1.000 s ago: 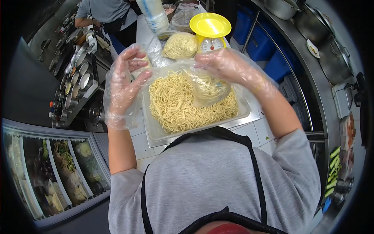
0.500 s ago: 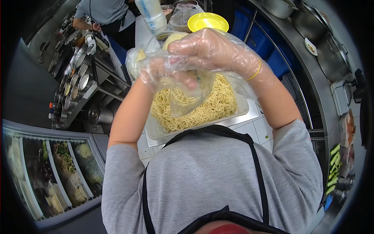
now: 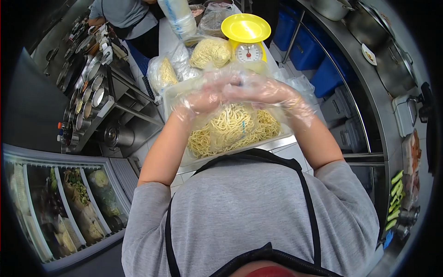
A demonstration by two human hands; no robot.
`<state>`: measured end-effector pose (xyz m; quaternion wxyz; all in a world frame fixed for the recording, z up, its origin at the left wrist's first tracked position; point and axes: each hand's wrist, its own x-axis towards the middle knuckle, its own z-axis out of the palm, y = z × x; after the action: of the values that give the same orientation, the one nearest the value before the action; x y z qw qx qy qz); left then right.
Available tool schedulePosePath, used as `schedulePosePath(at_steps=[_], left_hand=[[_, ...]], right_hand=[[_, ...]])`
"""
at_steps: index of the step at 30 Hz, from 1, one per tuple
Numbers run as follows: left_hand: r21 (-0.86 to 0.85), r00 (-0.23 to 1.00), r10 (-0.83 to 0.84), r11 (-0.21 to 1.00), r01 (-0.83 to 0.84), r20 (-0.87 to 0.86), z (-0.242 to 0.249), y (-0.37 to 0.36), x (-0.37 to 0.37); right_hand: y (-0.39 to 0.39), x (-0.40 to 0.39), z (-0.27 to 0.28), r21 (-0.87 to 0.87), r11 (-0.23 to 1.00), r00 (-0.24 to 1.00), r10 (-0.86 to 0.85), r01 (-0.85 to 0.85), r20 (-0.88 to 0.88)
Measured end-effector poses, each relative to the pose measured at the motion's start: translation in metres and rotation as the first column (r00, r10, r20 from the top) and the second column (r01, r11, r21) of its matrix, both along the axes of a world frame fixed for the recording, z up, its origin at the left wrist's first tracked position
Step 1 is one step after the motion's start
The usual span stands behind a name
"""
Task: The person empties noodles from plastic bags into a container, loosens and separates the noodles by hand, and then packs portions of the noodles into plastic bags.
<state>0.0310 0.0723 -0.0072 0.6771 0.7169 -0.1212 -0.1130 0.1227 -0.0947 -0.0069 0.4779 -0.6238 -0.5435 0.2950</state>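
Note:
Both my hands wear clear plastic gloves. My left hand and my right hand meet at the top of a clear plastic bag of noodles, their fingers closed round its gathered plastic. The bag hangs over a rectangular tray holding loose yellow noodles. Beyond my hands lie two filled noodle bags, one near the scale and another to the left. The yellow scale has a round dial and a yellow dish on top.
A co-worker in a grey shirt stands at the upper left beside a rack of pots. An open glass-topped chiller is at the lower left. Blue bins sit under the steel counter on the right.
My hands have come together lower over the tray. The bag, limp before, now shows rounded with noodles. The scale's dial and a filled bag behind are uncovered. The co-worker has shifted.

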Motion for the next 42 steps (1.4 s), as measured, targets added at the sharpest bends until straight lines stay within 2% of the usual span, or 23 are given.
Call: schedulePosePath(at_steps=[2,5,7,9,11,12,14,17,21,23,24,26,27,28,29,30,32,34,35,36,38,40,42], left_hand=[[0.39,1.0,0.011,0.921,-0.002,-0.021,0.03,-0.012,-0.01],[0.335,0.978,-0.065,0.933,0.13,-0.2,0.001,-0.011,-0.008],[0.292,0.969,-0.065,0.947,0.135,-0.239,-0.013,-0.007,-0.009],[0.252,0.961,-0.069,0.958,0.139,-0.269,-0.011,-0.007,-0.008],[0.47,0.984,-0.108,0.868,0.162,-0.139,0.003,-0.017,-0.013],[0.468,0.984,-0.111,0.868,0.165,-0.141,-0.002,-0.018,-0.016],[0.634,0.97,-0.048,0.765,-0.118,0.238,-0.018,-0.018,-0.023],[0.416,0.983,0.152,0.891,-0.181,0.103,-0.022,-0.016,-0.032],[0.516,0.972,0.149,0.827,-0.223,0.182,0.005,-0.014,-0.029],[0.88,0.926,-0.045,0.331,-0.34,0.375,-0.024,-0.006,-0.011],[0.88,0.924,-0.051,0.329,-0.343,0.379,-0.035,-0.007,-0.007],[0.603,0.755,0.026,0.585,-0.543,0.655,-0.055,-0.013,-0.005],[0.607,0.759,0.02,0.587,-0.536,0.651,-0.052,-0.013,-0.005],[0.65,0.869,0.136,0.611,-0.452,0.476,-0.045,-0.012,-0.005],[0.672,0.931,0.242,0.644,-0.366,0.275,-0.042,-0.01,-0.004],[0.672,0.93,0.24,0.643,-0.366,0.277,-0.045,-0.008,-0.003],[0.654,0.897,0.258,0.615,-0.44,0.36,-0.057,-0.005,-0.003],[0.567,0.89,0.25,0.697,-0.438,0.381,-0.051,-0.015,-0.005],[0.471,0.878,0.249,0.766,-0.437,0.41,-0.047,-0.019,-0.007],[0.472,0.877,0.254,0.763,-0.441,0.408,-0.045,-0.019,-0.01],[0.706,0.9,0.169,0.567,-0.423,0.403,-0.043,-0.018,-0.019],[0.733,0.851,0.057,0.48,-0.482,0.522,-0.065,-0.006,-0.016],[0.744,0.791,-0.071,0.398,-0.536,0.608,-0.073,-0.006,-0.018]], right_hand=[[0.008,-0.007,-0.009,0.366,0.931,0.995,-0.044,0.007,0.094],[0.004,-0.025,0.007,-0.091,0.971,0.941,-0.236,0.22,-0.243],[0.008,-0.028,0.003,0.016,0.96,0.945,-0.272,0.279,-0.184],[0.008,-0.04,0.009,-0.026,0.937,0.916,-0.345,0.348,-0.203],[0.005,-0.047,0.009,-0.076,0.903,0.875,-0.428,0.422,-0.225],[0.005,-0.048,0.007,-0.051,0.912,0.876,-0.407,0.408,-0.26],[0.004,-0.05,0.008,-0.024,0.919,0.876,-0.382,0.393,-0.293],[-0.002,-0.055,0.012,0.141,0.925,0.929,-0.329,0.353,-0.172],[0.0,-0.039,-0.002,0.315,0.902,0.955,-0.281,0.295,-0.091],[0.004,-0.023,-0.029,0.294,0.894,0.94,-0.313,0.339,-0.136],[0.005,-0.013,-0.052,0.352,0.879,0.928,-0.367,0.323,0.066],[-0.001,-0.004,-0.059,0.401,0.864,0.871,-0.422,0.303,0.25],[-0.006,-0.001,-0.048,0.321,0.901,0.956,-0.279,0.293,-0.089],[-0.011,0.0,-0.04,0.254,0.935,0.896,-0.122,0.248,-0.427],[-0.016,-0.002,-0.038,0.254,0.934,0.895,-0.124,0.251,-0.429],[-0.019,-0.005,-0.036,0.128,0.95,0.956,-0.272,0.285,-0.112],[-0.015,-0.007,-0.04,0.014,0.934,0.908,-0.352,0.358,0.229],[0.005,-0.015,-0.055,0.303,0.903,0.94,-0.336,0.304,0.058],[0.008,-0.018,-0.058,0.3,0.904,0.941,-0.333,0.303,0.053],[0.012,-0.021,-0.06,0.31,0.897,0.94,-0.34,0.314,0.031],[0.015,-0.031,-0.059,0.316,0.894,0.942,-0.336,0.319,0.002],[0.013,-0.039,-0.043,0.172,0.908,0.914,-0.344,0.383,-0.216],[0.012,-0.042,-0.041,0.245,0.883,0.916,-0.376,0.4,-0.14]])
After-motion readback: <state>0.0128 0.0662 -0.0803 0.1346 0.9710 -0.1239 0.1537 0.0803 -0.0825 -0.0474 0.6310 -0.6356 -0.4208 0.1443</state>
